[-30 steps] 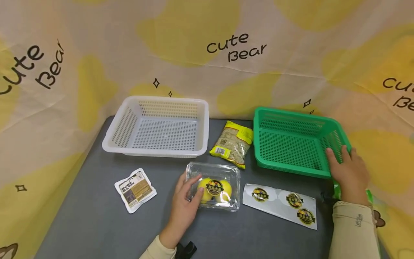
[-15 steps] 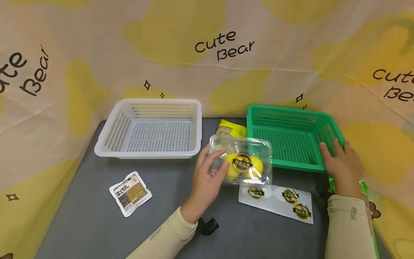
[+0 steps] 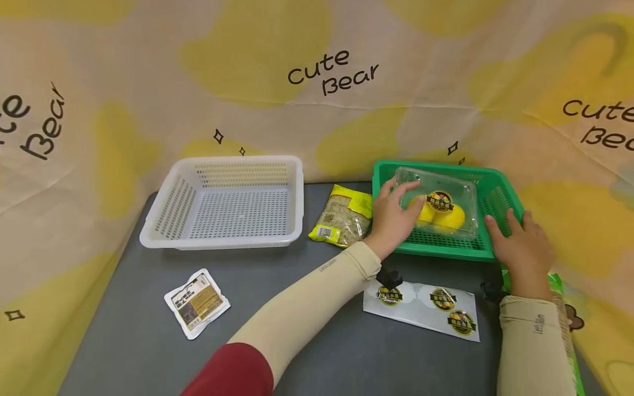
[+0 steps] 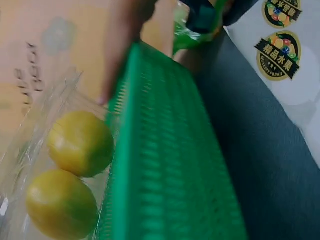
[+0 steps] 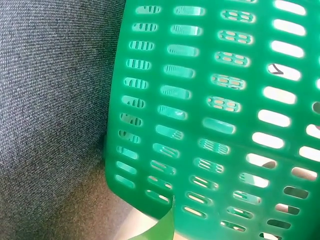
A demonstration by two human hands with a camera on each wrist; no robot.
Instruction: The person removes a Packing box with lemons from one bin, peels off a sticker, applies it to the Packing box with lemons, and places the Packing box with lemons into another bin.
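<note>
My left hand grips the left side of a clear plastic clamshell box with yellow round fruit in it. A round label sits on its lid. The box is within the green basket's outline, slightly tilted; whether it touches the bottom I cannot tell. Two fruits show through the plastic in the left wrist view. At the front right corner of the green basket, my right hand holds the rim. The right wrist view shows only the basket's slotted wall, with no fingers in sight.
Left of the green basket lies a yellow-ended bag of pale dry food. Farther left stands a white basket. A sheet of round stickers and a white sachet lie on the grey table. A printed cloth hangs behind.
My left hand has lifted the clamshell box from the table and carried it right, over the sticker sheet, into the green basket's area. My right hand keeps its place on the rim.
</note>
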